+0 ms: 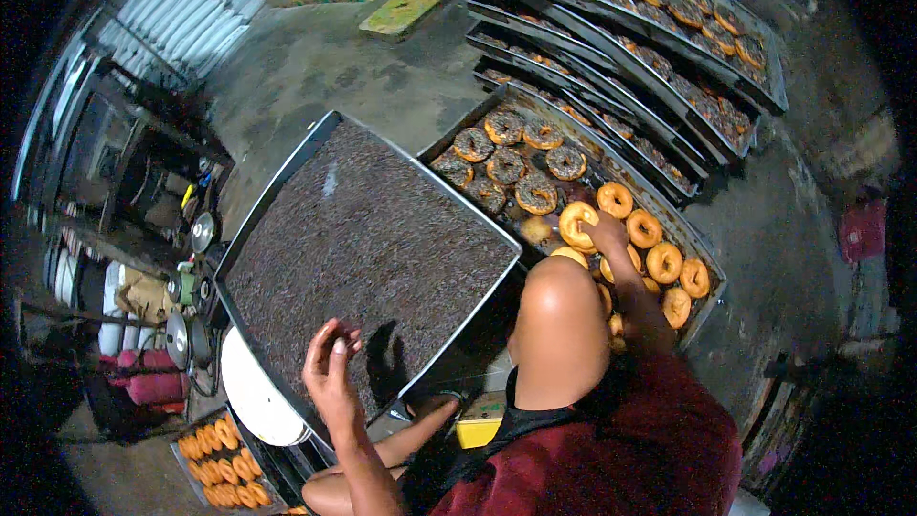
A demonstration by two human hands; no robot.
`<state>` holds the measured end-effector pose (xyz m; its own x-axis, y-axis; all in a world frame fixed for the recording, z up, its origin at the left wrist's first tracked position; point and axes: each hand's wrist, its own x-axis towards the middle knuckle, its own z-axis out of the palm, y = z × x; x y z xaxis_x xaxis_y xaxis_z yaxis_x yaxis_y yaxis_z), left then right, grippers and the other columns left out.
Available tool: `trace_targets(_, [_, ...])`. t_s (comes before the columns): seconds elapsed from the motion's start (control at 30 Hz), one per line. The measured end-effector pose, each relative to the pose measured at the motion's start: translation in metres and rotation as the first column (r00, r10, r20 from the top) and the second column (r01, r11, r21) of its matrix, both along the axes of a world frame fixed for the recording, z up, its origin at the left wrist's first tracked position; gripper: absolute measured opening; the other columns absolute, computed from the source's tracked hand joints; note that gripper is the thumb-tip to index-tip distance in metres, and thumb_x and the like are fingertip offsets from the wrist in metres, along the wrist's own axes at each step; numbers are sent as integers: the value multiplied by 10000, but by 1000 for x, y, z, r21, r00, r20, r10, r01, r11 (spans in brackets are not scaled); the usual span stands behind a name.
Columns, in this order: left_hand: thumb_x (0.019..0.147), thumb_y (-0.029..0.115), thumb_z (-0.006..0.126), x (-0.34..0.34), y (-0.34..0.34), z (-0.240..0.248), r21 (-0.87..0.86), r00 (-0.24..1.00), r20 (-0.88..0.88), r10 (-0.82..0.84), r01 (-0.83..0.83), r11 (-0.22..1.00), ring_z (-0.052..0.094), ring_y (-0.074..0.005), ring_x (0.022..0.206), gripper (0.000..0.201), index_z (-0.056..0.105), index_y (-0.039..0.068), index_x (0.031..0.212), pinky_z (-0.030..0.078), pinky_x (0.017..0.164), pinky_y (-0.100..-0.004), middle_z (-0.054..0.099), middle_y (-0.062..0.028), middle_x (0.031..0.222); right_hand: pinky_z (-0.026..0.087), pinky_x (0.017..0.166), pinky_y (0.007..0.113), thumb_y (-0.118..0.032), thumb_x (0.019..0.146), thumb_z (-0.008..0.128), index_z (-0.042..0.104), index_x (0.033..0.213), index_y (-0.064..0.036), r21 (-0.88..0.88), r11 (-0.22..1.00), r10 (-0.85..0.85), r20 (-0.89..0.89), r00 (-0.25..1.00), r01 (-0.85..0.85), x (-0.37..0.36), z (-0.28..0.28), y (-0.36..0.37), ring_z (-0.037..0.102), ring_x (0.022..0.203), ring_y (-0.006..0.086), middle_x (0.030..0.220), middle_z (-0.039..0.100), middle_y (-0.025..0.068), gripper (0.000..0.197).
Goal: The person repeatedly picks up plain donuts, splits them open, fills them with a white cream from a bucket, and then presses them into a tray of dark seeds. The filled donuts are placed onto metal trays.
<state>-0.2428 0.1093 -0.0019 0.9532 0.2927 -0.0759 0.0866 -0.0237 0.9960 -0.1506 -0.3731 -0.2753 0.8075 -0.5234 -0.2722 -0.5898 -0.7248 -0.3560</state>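
Note:
My right hand (608, 233) reaches over a metal tray (709, 298) at the right and grips a plain golden doughnut (575, 227) by its right side. More plain doughnuts (665, 263) lie around it in the tray's near part. Doughnuts coated with dark sprinkles (506, 166) fill the far left part of the same tray. My left hand (331, 368) hovers over the near corner of a wide square tray filled with dark chocolate sprinkles (363, 229). Its fingers are loosely curled and apart, with nothing in them, and its shadow falls on the sprinkles.
Stacked trays of coated doughnuts (621, 67) stand at the far right. Another tray of plain doughnuts (224, 463) sits at the lower left, near a white round lid or tub (253, 392). My bent knee (559, 311) rises between the two work trays. Pots and shelving line the left.

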Motion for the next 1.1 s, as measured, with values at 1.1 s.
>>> trace_targets(1.1, [1059,507,285,-135,201,-12,-641,849,85,521,-354,681,587,-192,1146,581,469,50,1365,449,1032,-357,587,-104,1247,456,1023,436,-286,790,775,444,1415,-82,408,-447,796,587,-146,-796,-81,335,581,557,1249,335,1316,571,215,736])
